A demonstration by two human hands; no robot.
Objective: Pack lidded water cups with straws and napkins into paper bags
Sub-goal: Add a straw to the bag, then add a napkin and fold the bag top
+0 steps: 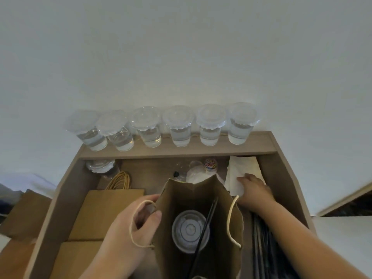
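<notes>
One cup (190, 231) and straw (207, 224) sit in the open paper bag (201, 194); napkin likely next.
Left hand (138, 224) pinches the bag's left rim. Right hand (254, 190) lies on the napkins (241, 166) beside the bag, grip unclear. Napkins look light, soft and clingy, so pinch one corner. Six lidded cups (179, 125) on back shelf (261, 146).
</notes>
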